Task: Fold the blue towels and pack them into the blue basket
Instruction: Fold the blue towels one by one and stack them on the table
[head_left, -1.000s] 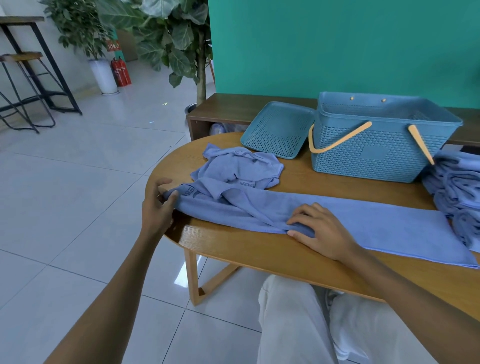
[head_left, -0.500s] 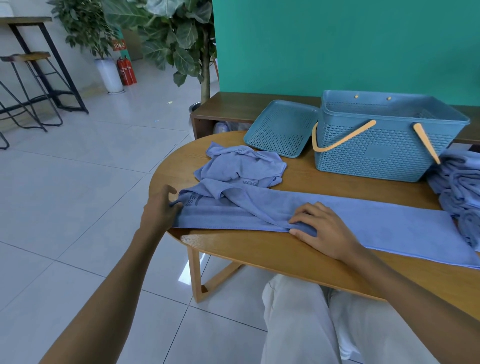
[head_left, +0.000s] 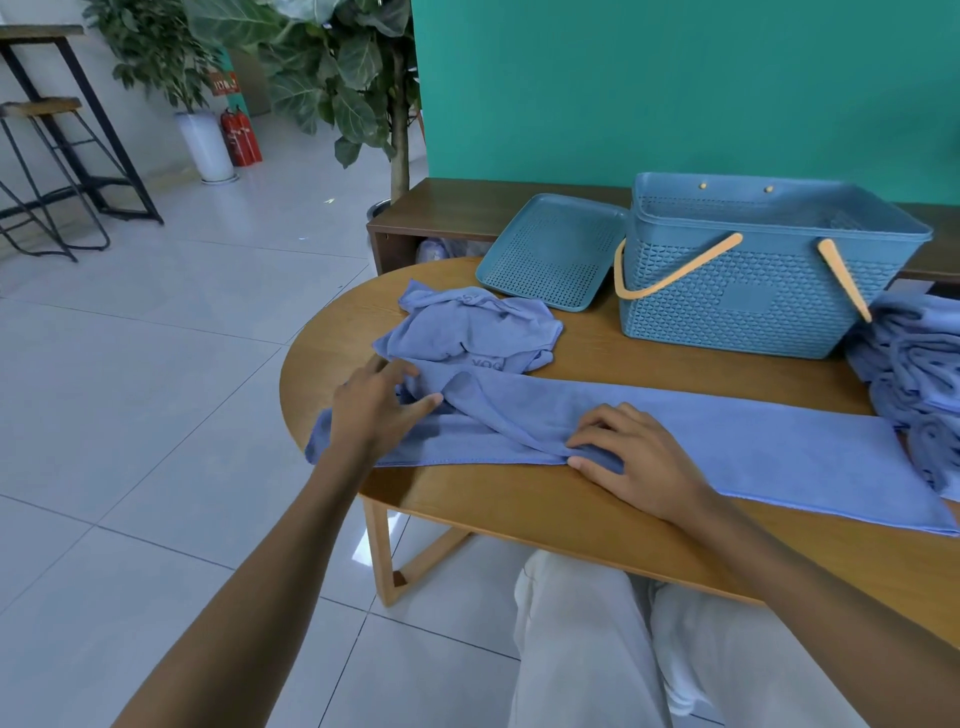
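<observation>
A long blue towel (head_left: 769, 441) lies folded lengthwise across the wooden table (head_left: 519, 509), its left end hanging a little over the rim. My left hand (head_left: 376, 410) lies on that left end with fingers stretched out flat. My right hand (head_left: 636, 460) presses the towel's near edge at its middle, fingers curled over a fold. A crumpled blue towel (head_left: 478, 332) sits just behind the left end. The blue basket (head_left: 753, 291) with tan handles stands open at the back right.
The basket's perforated lid (head_left: 550, 252) leans beside it on the left. A heap of blue towels (head_left: 919, 379) lies at the table's right edge. A dark wooden bench (head_left: 467, 208) and a green wall stand behind; plants and stools are on the tiled floor to the left.
My left hand has let go of the towel's left end at the table rim and moved right, onto the cloth, with fingers spread. My right hand has stayed in place.
</observation>
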